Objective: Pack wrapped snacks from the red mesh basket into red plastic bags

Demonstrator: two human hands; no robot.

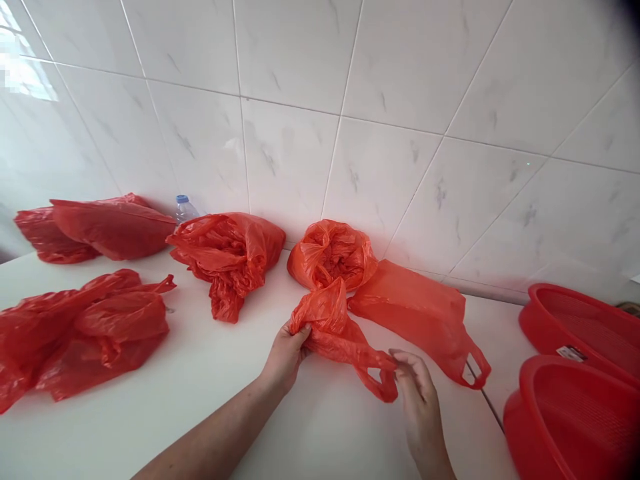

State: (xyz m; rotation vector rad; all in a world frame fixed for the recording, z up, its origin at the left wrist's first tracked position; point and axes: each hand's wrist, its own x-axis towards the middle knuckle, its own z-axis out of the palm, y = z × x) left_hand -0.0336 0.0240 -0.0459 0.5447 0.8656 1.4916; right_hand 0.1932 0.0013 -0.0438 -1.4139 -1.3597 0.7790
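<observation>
A crumpled red plastic bag [333, 337] is stretched between my two hands above the white table. My left hand [289, 353] pinches its left end, thumb on top. At the other end, my right hand [415, 387] has its bent fingers on the bag's loop handle [383, 380]. Just behind, a bunched red bag [333, 253] with a folded-in top sits against the wall, touching or overlapping the held one. A flattened red bag [410, 310] lies to the right, its handle toward the table's seam.
Two red plastic baskets [535, 400] stand at the right edge. A stuffed red bag [235, 250], more red bags [115, 227] and a loose pile of bags [95, 333] lie to the left. A clear bottle [185, 209] with a blue cap stands by the tiled wall [285, 153].
</observation>
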